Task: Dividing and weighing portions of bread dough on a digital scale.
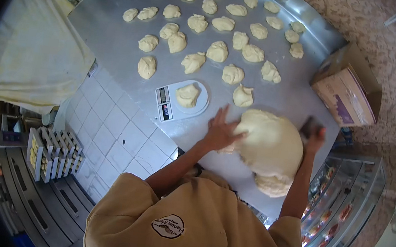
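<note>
A large mass of pale dough (269, 142) lies on the steel worktable (109, 36) in front of me. My left hand (221, 131) has its fingers spread and touches the dough's left edge. At the dough's right side, my right hand (315, 138) grips a dark dough scraper (307, 127), blurred by motion. A white digital kitchen scale (181, 100) stands left of my left hand, with a dough piece (187, 95) on its round plate. Just beyond the large dough sits another dough piece (243, 95).
Several loose dough pieces (217, 51) are spread across the table's far part. An open cardboard box (348, 93) stands at the right edge. A glass display case (347, 199) is at lower right. Stacked trays (53, 154) stand at left, beyond the tiled floor (110, 124).
</note>
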Available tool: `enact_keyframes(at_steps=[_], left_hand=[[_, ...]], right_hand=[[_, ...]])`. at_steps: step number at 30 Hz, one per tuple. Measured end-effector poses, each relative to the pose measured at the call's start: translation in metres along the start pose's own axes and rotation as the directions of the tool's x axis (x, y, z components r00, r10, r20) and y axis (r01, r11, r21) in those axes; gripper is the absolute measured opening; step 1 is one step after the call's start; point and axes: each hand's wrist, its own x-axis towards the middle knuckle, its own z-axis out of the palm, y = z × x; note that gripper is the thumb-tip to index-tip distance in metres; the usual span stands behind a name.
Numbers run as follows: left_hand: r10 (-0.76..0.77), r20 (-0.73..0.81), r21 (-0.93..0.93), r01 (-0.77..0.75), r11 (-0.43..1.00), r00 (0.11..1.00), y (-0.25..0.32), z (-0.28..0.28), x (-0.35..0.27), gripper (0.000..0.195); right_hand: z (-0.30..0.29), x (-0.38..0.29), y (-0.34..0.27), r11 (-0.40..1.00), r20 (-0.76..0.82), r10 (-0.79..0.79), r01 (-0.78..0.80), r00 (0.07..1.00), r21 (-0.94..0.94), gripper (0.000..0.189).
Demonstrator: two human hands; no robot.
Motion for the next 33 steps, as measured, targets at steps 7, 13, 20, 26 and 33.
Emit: enact_keyframes(at_steps=[7,13,20,26,33], left_hand=[[-0.146,0.031,-0.811,0.11,0.575,0.989,-0.048,-0.023,-0.048,0.068],[-0.042,0.291,-0.896,0.288,0.337,0.956,-0.067,-0.001,-0.075,0.067],[0.147,-0.044,-0.716,-0.134,0.686,0.988,-0.071,-0.012,-0.067,0.058],[0.043,0.077,-0.73,0.027,0.683,0.996,-0.097,-0.025,-0.04,0.049],[-0.13,-0.324,-0.256,0.045,0.966,0.937,-0.148,-0.085,0.0,0.051]], right_hand=[[-0.035,-0.063,-0.042,0.97,-0.024,-0.157,0.158,0.987,0.183,0.026],[0.002,-0.301,-0.148,0.943,0.813,-0.176,0.333,0.556,-0.023,0.047],[0.058,-0.359,-0.144,0.934,0.763,-0.116,0.33,0.636,-0.133,0.036],[0.12,-0.357,-0.143,0.94,0.638,-0.171,0.319,0.75,-0.123,0.032],[0.065,-0.31,-0.178,0.991,0.61,-0.1,0.024,0.786,0.132,0.029]])
